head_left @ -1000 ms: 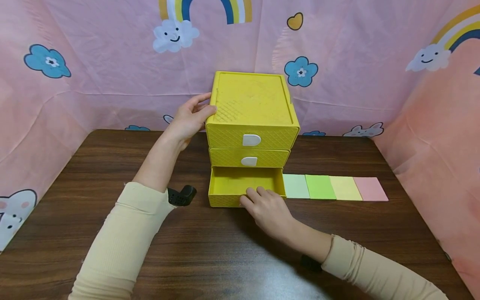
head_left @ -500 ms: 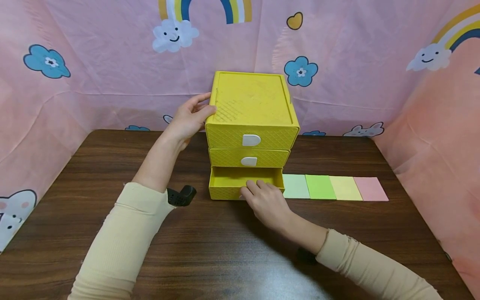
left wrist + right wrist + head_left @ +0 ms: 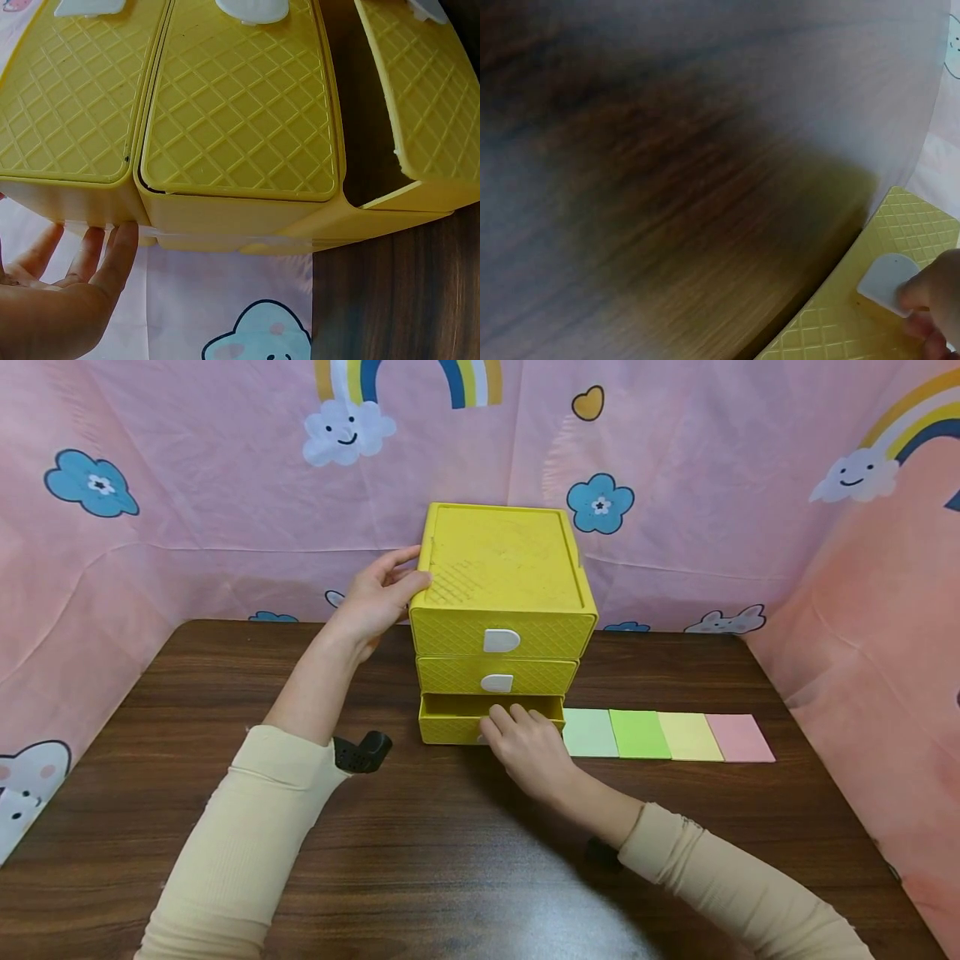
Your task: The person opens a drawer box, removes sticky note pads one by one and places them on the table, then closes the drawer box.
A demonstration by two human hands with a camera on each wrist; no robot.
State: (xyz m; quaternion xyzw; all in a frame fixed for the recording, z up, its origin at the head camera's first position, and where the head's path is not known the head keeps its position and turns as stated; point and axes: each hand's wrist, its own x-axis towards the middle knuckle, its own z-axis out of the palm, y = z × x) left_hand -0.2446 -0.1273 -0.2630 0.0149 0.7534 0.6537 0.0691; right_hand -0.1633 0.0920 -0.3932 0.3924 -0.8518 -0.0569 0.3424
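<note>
A yellow three-drawer cabinet [image 3: 502,556] stands on the table, its upper two drawers closed and the bottom drawer [image 3: 447,731] pulled partly out. My left hand [image 3: 378,597] steadies the cabinet's left side, thumb at the top edge. In the left wrist view its fingers [image 3: 112,262] press fairly straight against the side wall. At the bottom drawer's front is my right hand [image 3: 532,752], its fingertips bent by the upper rim. The right wrist view has its thumb on the white handle [image 3: 889,279], while the other fingers are partly cut off. Little of the drawer's inside shows.
Four-coloured sticky notes lie in a row right of the cabinet, from mint [image 3: 590,732] to pink [image 3: 740,737]. The dark wooden table [image 3: 375,860] is bounded by pink patterned cloth [image 3: 225,510] behind and at both sides.
The bottom drawer has slid inward, away from me, over the last second, and my right hand has moved along with it. My left hand and the cabinet body have stayed in place.
</note>
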